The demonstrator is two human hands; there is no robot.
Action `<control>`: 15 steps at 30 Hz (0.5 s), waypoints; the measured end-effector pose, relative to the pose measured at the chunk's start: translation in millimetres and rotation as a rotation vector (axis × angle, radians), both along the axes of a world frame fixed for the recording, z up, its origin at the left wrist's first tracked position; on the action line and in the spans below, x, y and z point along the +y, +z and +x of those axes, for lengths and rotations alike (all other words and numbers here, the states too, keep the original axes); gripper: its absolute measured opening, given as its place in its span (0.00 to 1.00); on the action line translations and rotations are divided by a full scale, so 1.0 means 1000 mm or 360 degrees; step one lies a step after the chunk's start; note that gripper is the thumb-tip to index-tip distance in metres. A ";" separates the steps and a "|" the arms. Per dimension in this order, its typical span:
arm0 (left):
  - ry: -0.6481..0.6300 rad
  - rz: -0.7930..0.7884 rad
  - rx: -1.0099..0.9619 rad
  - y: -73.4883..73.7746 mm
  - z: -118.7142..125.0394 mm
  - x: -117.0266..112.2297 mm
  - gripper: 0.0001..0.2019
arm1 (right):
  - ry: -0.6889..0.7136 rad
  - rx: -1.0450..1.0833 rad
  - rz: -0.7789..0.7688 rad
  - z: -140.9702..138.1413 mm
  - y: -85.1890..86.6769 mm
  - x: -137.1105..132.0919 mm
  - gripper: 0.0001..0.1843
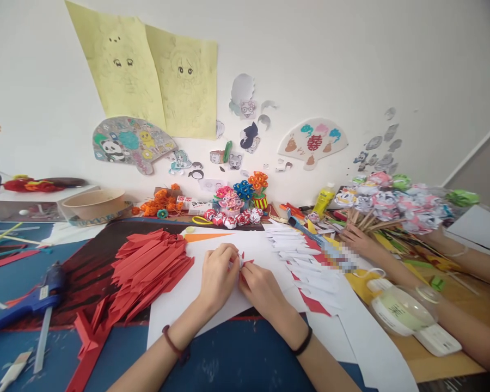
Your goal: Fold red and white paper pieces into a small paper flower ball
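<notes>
My left hand (219, 275) and my right hand (263, 287) meet over the white paper sheet (179, 310), fingers closed around a small red and white paper piece (247, 262). Red pointed tips stick out of it, and the fingers hide most of its shape. Left of my hands lies a pile of folded red paper strips (151, 267). On the right, folded white paper strips (310, 267) are laid out in overlapping rows, with red paper under some of them.
A blue glue gun (44, 296) lies at the left, near a beige bowl (92, 204). Paper flowers (231, 201) line the wall. At the right, another person's hands (361, 243) are at a bundle of paper flowers (387, 201), near a clear bottle (404, 310).
</notes>
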State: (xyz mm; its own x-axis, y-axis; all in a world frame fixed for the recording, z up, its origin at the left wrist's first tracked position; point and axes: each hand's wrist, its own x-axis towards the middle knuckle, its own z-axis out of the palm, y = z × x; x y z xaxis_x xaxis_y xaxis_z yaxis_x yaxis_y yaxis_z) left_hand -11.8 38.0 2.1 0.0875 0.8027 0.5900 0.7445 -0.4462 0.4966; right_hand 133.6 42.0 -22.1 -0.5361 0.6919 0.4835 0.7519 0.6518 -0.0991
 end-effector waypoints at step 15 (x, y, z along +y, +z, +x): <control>-0.0235 0.0112 0.0673 0.019 0.019 -0.073 0.13 | -0.0090 0.0226 -0.0205 0.010 -0.004 0.006 0.08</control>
State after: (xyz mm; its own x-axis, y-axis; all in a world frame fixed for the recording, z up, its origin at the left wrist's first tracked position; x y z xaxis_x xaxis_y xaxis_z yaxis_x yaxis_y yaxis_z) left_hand 7.5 -34.6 20.9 0.4430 0.7229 0.5303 0.8013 -0.5845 0.1275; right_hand 143.5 48.2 -26.6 -0.4273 0.7801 0.4570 0.7594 0.5840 -0.2867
